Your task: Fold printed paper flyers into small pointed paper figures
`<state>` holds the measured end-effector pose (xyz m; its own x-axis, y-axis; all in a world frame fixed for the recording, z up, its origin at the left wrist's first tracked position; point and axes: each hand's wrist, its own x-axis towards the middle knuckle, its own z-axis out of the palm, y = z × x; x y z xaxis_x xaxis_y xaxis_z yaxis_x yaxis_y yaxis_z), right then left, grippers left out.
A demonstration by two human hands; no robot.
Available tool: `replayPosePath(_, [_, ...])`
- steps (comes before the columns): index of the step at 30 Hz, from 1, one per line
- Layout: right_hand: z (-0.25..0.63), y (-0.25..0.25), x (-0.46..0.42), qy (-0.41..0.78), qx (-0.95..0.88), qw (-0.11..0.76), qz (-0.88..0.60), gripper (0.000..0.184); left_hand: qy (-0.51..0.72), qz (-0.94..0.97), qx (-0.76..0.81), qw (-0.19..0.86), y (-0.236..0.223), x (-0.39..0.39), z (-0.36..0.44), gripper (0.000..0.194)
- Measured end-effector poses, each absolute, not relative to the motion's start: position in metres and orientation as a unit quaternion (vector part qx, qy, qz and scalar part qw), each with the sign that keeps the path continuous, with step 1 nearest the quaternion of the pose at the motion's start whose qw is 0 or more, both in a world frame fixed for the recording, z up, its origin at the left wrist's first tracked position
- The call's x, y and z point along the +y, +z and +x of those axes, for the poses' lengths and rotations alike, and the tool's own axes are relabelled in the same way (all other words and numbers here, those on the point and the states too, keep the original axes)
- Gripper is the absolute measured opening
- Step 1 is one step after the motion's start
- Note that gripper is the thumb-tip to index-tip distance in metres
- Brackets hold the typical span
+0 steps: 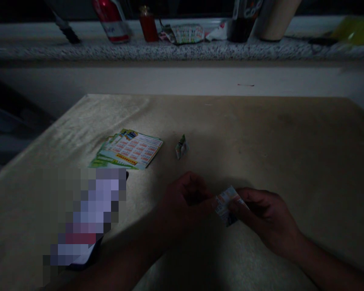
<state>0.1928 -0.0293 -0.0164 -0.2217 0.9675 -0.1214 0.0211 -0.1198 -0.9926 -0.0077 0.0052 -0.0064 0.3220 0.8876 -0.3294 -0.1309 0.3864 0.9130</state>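
Observation:
A small folded printed card (223, 207), white with orange and blue print, is held above the table between my two hands. My right hand (271, 218) pinches it, thumb on top and fingers underneath. My left hand (185, 202) is curled, with its thumb and fingertips closed at the card's left corner. Beyond my left hand stands another small folded card (181, 148). To its left lies a fanned pile of flat printed cards (136, 147), green and white with rows of orange print. The light is dim, and some of my fingers are in shadow.
A phone (94, 210) with a blurred screen lies left of my left arm. Along the granite sill (157, 51) behind the table (261, 133) stand a red can (112, 20), a small red bottle (148, 26), a crumpled wrapper (186, 34), a dark bottle (243, 22) and a beige cylinder (276, 18).

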Motion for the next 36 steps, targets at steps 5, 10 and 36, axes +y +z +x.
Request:
replayPosePath(5, [0.193, -0.016, -0.029, 0.577, -0.538, 0.391, -0.474, 0.020, 0.371, 0.422, 0.452, 0.693, -0.007, 0.003, -0.006, 0.035])
replayPosePath(10, [0.191, -0.011, -0.028, 0.555, -0.559, 0.357, -0.503, 0.028, 0.361, 0.443, 0.452, 0.685, -0.007, -0.001, -0.001, 0.031])
replayPosePath(36, [0.197, -0.009, -0.025, 0.605, -0.551, 0.340, -0.464, 0.030, 0.351, 0.481, 0.411, 0.690, -0.012, 0.000, -0.010, 0.032])
